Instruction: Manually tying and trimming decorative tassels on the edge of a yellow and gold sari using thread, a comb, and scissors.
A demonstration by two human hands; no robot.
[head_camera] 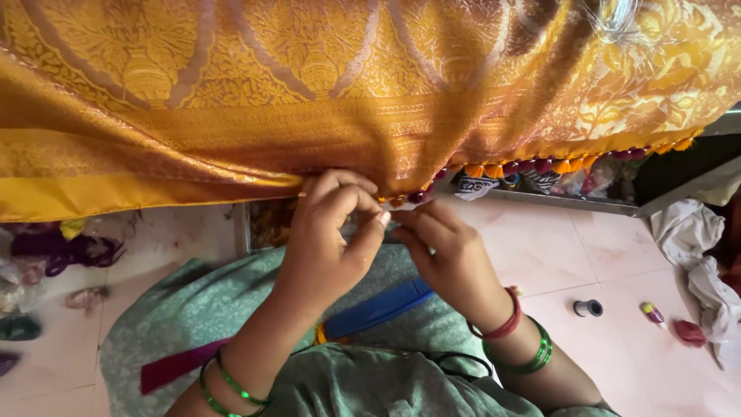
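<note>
Both hands up at the lower hem of the golden brocade cloth (370,116), which hangs across the top of the view. The hem runs left to right, so the work line lies crosswise to both forearms.

Left hand (328,243): grip closed, thumb and forefinger pinched right at the hem edge. What sits inside the pinch is too small to tell, likely a thread or a bit of the fringe. Right hand (448,259): fingers curled shut just beside it, tips touching the same spot from the right. The left hand sits a little higher and closer to the fabric.

Row of small tassels (540,164), orange and maroon in turn, already lines the hem rightward from the hands; the hem to the left shows none.

Cloth looks stiff and glossy, with woven floral motifs and a plain yellow band below.

On the floor to the right: a small thread spool (588,308).
</note>
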